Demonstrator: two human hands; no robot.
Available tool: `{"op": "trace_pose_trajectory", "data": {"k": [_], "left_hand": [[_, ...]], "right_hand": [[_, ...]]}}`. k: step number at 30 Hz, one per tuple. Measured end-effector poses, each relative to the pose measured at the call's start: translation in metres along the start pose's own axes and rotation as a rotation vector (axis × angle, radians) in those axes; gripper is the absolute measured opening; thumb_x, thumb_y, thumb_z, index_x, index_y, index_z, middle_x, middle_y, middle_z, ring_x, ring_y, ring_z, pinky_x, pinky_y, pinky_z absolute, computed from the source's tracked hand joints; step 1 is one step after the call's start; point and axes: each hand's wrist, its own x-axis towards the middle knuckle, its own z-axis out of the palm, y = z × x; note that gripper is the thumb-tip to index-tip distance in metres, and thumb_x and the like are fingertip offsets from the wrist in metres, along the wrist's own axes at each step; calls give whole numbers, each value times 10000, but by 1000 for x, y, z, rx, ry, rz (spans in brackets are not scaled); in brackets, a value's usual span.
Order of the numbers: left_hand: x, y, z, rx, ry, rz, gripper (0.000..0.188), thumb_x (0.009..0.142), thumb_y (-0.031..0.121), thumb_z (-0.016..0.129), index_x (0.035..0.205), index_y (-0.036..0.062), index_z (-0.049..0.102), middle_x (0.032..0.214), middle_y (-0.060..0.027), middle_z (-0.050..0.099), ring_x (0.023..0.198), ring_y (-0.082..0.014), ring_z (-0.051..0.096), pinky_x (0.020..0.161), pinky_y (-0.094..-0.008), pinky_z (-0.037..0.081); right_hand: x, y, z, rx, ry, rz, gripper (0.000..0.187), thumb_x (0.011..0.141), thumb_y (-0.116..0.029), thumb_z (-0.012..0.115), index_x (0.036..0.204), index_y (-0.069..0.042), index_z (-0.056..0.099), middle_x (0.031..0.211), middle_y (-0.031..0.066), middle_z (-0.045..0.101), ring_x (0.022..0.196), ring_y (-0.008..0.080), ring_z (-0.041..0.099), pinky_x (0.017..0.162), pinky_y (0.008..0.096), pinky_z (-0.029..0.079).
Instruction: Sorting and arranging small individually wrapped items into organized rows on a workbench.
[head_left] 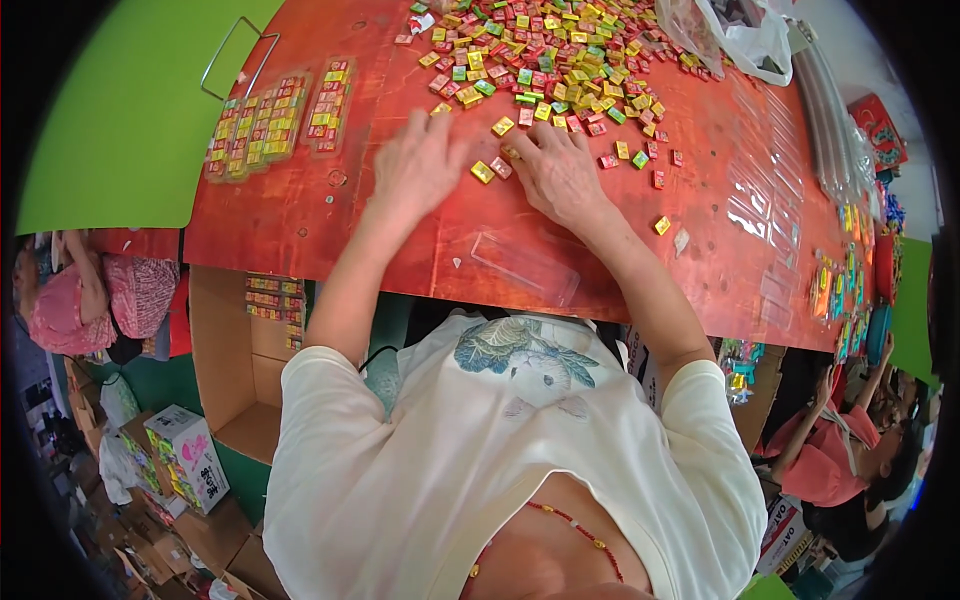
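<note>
My left hand (420, 168) is smeared by motion over the red table (400, 260). Its thumb stands apart from the fingers and nothing shows in it; a few small boxes lie just beyond its fingertips. My right hand (562, 178) is bent palm down with its fingers closed at a small yellow box (511, 152), which is partly hidden by them. Between the hands lie another yellow box (482, 172) and a pink box (501, 167). Beyond both hands spreads a pile of small red, yellow and green boxes (560, 70).
Filled clear trays (268, 120) line the left side, beside a wire handle (240, 60). An unfilled clear tray (525, 268) lies near the front edge. More clear trays (770, 190) and a long stack of them (835, 110) are at right. A white plastic bag (755, 45) sits far right. Other people work on both sides.
</note>
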Motion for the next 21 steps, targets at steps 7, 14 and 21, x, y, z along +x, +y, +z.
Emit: {"op": "trace_pose_trajectory", "data": {"k": [7, 14, 21], "left_hand": [[21, -36, 14, 127, -40, 113, 270, 905, 270, 642, 1060, 57, 584, 963, -171, 590, 817, -366, 672, 675, -505, 560], [-32, -2, 1, 97, -121, 100, 316, 887, 350, 682, 972, 63, 580, 907, -157, 589, 797, -351, 674, 652, -475, 538], [-36, 20, 7, 82, -113, 129, 304, 867, 314, 704, 954, 53, 573, 914, -160, 584, 790, -332, 675, 632, -456, 542]], "right_hand": [[-10, 10, 1, -19, -49, -51, 236, 879, -189, 669, 1098, -115, 623, 970, 73, 594, 927, 260, 607, 799, 400, 421], [9, 7, -5, 17, -12, -91, 216, 891, -180, 651, 1089, -95, 638, 976, 78, 604, 905, 259, 610, 797, 402, 422], [29, 27, 6, -182, -15, -158, 157, 863, -191, 652, 986, -93, 647, 933, 66, 587, 909, 245, 601, 787, 397, 430]]}}
